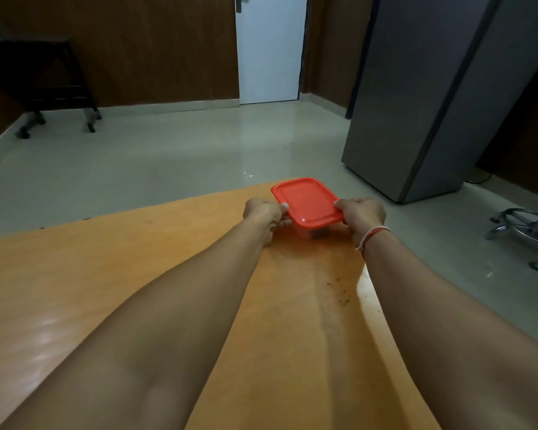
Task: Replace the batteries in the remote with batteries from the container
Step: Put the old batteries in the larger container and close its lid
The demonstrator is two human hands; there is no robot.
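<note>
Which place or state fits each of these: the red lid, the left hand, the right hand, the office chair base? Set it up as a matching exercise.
Things:
1. red lid
2. left hand
3. right hand
4. office chair base

Places or states:
A. on the floor, right of the table
B. grips the container's right end, thread band at the wrist
C. closed on the container
D. grips the container's left end, bare wrist

Pairs: 1-C, 2-D, 3-B, 4-A

Head view: forward-down over table (112,274), wide, arm's reach.
</note>
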